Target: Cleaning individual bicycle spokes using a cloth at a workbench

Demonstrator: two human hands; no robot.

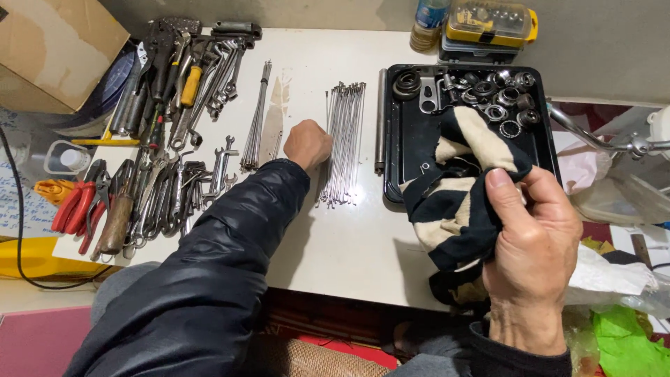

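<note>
Left hand (306,144): grip clenched, on tabletop (349,244) just left of spoke bundle (343,143) | Right hand (534,241): grip grasping striped rag (457,202), near right, draped over black tray (541,150) edge | wrenches (174,188) far left

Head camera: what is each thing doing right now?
Left hand: fingers curled shut, resting on the table beside the spokes.
Right hand: gripping the striped rag.
Striped rag: bunched, draped over the tray's edge.
Black tray: holding bearings.
Spokes: lying in a bundle.
Wrenches: laid out flat.
</note>
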